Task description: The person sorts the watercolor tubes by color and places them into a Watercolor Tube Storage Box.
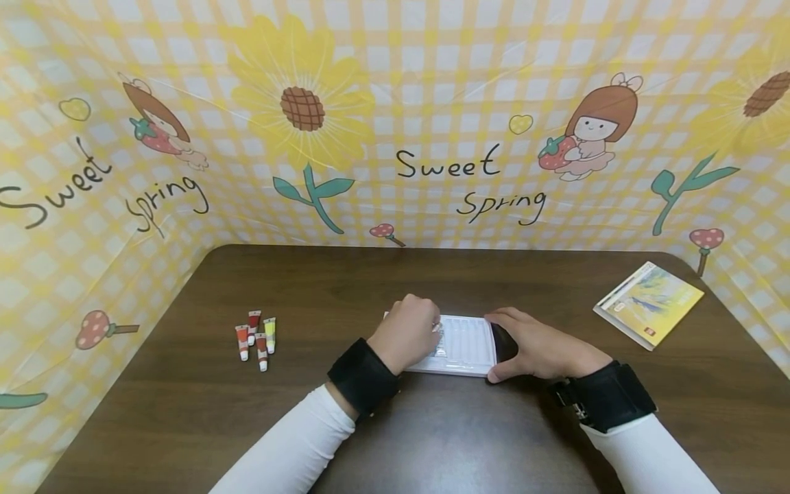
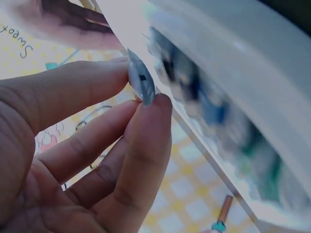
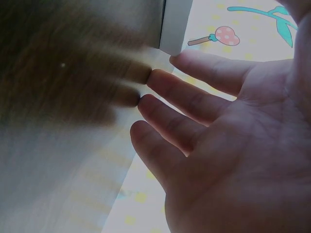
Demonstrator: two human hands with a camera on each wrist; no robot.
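Note:
A shallow white tray lies on the table before me, and a row of small tubes shows blurred in it in the left wrist view. My left hand is over the tray's left part. Thumb and forefinger pinch one small paint tube, pale with a dark mark; most of it is hidden in the head view. At the tray's right end, my right hand holds it between thumb and forefinger across the near and far edges. Its other fingers extend, tips at the tabletop.
Several red, orange, brown and yellow paint tubes with white caps lie grouped at the left of the brown table. A yellow illustrated box sits at the back right. Checkered cloth encloses the back and sides.

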